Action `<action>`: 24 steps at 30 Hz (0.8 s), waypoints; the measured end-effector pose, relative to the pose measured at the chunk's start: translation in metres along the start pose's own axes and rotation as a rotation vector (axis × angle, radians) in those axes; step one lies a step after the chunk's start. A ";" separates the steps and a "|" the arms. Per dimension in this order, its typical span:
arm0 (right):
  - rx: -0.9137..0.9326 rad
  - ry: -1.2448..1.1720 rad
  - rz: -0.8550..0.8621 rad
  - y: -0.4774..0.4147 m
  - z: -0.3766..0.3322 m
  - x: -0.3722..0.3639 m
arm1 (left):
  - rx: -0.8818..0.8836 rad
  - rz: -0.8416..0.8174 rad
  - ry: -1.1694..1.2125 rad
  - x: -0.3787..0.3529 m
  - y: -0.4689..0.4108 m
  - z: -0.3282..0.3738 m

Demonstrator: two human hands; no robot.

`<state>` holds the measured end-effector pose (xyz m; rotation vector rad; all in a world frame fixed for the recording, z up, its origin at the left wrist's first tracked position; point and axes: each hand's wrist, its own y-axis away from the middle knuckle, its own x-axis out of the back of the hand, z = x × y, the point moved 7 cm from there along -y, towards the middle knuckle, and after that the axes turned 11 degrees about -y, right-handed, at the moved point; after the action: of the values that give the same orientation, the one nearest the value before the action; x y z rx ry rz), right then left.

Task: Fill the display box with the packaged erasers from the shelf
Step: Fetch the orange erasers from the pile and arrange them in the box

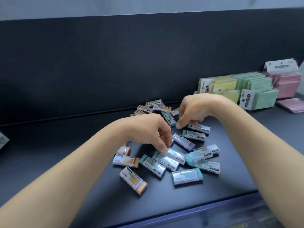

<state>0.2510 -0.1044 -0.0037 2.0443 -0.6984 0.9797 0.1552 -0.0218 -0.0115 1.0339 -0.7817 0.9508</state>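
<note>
Several packaged erasers (166, 161) lie scattered on the dark shelf (65, 153), white wrappers with teal, orange or purple ends. My left hand (148, 130) hangs over the pile's middle, its fingertips touching a teal-ended eraser (175, 153). My right hand (192, 109) hovers farther back with curled fingers, thumb tip beside a teal eraser (169, 119) and another (199, 128); whether it holds anything is hidden. No display box is in view.
Stacks of sticky-note packs (256, 91) in yellow, green and pink stand at the back right of the shelf. A dark back panel (115, 63) rises behind. The shelf's front edge (189, 209) runs along the bottom right. A packet corner (3, 140) shows at far left.
</note>
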 end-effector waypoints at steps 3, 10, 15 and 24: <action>0.013 0.095 -0.125 0.010 -0.010 -0.011 | -0.009 0.009 -0.053 -0.003 -0.001 0.004; 0.001 0.219 -0.119 0.016 -0.015 -0.026 | 0.003 0.049 -0.085 -0.005 0.000 0.008; 0.066 0.151 0.002 0.021 -0.021 -0.024 | 0.033 0.122 -0.096 -0.003 0.007 0.001; 0.053 0.088 0.044 0.028 -0.025 -0.028 | 0.053 0.252 -0.079 -0.001 0.014 -0.006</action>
<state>0.2051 -0.0962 -0.0052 2.0259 -0.6795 1.1169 0.1427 -0.0138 -0.0092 1.0393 -0.9731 1.1560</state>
